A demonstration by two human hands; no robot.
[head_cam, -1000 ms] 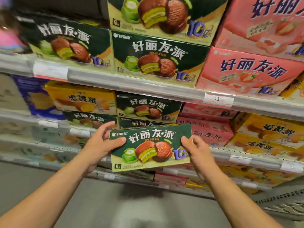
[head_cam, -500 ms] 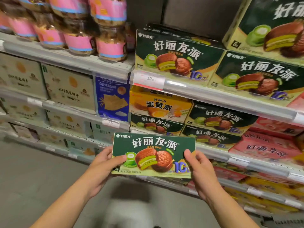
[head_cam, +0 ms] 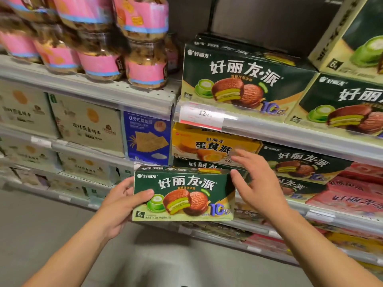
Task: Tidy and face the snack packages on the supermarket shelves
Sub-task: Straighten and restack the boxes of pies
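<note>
- The left hand (head_cam: pixel 122 204) grasps the green pie box (head_cam: pixel 184 195) at its left end, thumb across the printed front and the other fingers hidden behind. The box is held level in the air in front of the shelves, front face toward the camera, so it is likely already turned the way it should sit.
- The right hand (head_cam: pixel 256 183) is released: fingers spread and relaxed just beside the box's right end, gripping nothing. Whether the thumb brushes the box edge cannot be told. The open pose suggests it is free to clear or steady a slot.
- Just behind the held box, on the middle shelf (head_cam: pixel 310 145), a yellow pie box (head_cam: pixel 213 145) lies on top of a dark green one, and more green boxes sit to the right. The yellow box looks out of place among the green ones.
- On the upper shelf (head_cam: pixel 124 96), a matching green box (head_cam: pixel 242 79) stands faced forward behind a price tag (head_cam: pixel 204 113), with dark empty space above and behind it. That gap seems a likely home for the held box.
- Clear jars with pink labels (head_cam: pixel 143 67) stand to the left, well apart from the hands.
- Risk: with a single hand on one end, the box could tip as it is lifted.
</note>
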